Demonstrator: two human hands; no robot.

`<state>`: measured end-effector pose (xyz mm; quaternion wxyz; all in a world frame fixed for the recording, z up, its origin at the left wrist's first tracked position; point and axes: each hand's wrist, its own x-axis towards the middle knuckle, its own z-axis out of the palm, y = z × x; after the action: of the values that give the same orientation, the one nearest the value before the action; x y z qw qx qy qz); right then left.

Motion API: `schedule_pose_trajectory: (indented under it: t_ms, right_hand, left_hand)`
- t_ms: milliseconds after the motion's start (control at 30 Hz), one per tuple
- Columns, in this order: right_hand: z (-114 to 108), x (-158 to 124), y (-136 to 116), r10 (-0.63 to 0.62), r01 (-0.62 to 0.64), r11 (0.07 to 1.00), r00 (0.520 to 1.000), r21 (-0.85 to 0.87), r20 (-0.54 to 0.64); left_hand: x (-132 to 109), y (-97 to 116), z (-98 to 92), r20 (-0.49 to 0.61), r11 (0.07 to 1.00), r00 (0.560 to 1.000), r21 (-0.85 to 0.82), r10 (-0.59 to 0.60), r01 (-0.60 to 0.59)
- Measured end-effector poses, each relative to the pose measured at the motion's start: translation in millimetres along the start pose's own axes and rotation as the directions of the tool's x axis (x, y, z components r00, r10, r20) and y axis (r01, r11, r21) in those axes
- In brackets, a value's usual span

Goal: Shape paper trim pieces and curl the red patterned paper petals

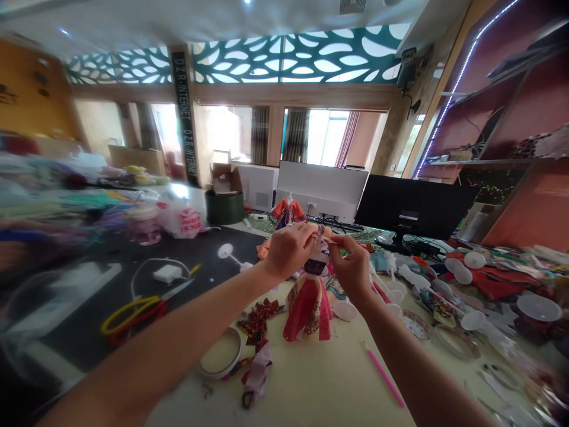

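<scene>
Above a cream worktable (306,379), the left hand (291,250) and right hand (351,267) come together, fingertips pinched at the top of a small dressed doll (313,290), whose head they mostly hide. Its red and cream skirt (308,311) flares just below the hands, and whether the hem touches the table or hangs clear, I cannot tell. Something tiny and pinkish sits at the fingertips (320,232), too small to identify. That pinch looks like the weak point: a slight slip could drop the piece among the fabric scraps (498,279) and white plastic discs (473,320) on the right, where it would be hard to find. Pulling too firmly might tilt the doll or crease its skirt. Nearby, a roll of tape (220,353) and red ribbon flowers (258,320) lie close enough to snag a lowered sleeve or hem. A pink stick (384,376) lies under the right forearm, where a careless elbow could knock it, and yellow-and-red-handled scissors (133,314) rest on a black mat (84,308) to the left.
</scene>
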<state>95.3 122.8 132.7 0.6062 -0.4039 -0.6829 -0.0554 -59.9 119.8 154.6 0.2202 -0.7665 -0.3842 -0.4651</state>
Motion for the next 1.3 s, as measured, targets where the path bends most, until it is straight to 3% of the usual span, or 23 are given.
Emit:
schedule_pose_trajectory:
  t_ms: [500,900,1300]
  right_hand:
    - [-8.2,-14.2,-5.1,-0.341,0.341,0.938,0.94,-0.068,0.015]
    - [-7.6,-17.4,-7.2,-0.458,0.455,0.886,0.889,-0.087,-0.017]
    - [3.4,-18.8,-0.3,-0.455,0.45,0.889,0.889,-0.086,-0.056]
  left_hand:
    - [-25.0,-6.2,-4.4,-0.014,0.978,0.987,0.14,0.16,-0.157]
    - [-33.3,3.6,0.0,-0.149,0.983,0.975,0.106,0.164,-0.149]
    - [-33.9,9.5,5.4,-0.273,0.988,0.949,0.049,0.155,-0.148]
